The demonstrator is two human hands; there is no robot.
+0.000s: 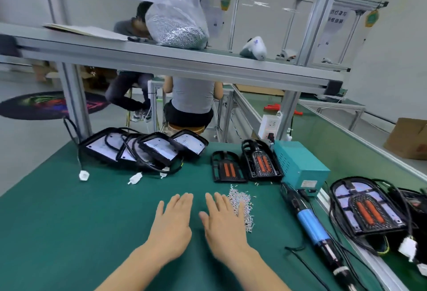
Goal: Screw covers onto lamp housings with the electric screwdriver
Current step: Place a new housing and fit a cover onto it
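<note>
Left hand (172, 223) and right hand (225, 221) flat, fingers straight, empty, on green surface (69, 221). Screws (241, 200) touching right fingers. Electric screwdriver (312, 223) rightward: probably rigid, take by blue barrel. Farther: covers (227, 170), housings (147, 149), likely light, stiff.

— What sort of place is this?

— A factory assembly line. The desk (69, 209) has a green mat and an aluminium frame, with a shelf (161, 57) across it at 12 o'clock carrying a bag of screws (178, 24).

— Anything else?

— Lamp housings (143, 149) lie in a row at 11 o'clock, loose screws (240, 200) sit in a pile, and an electric screwdriver (312, 221) lies at 3 o'clock beside its blue power box (298, 163). Beyond, two people (191, 103) sit at another desk.
</note>
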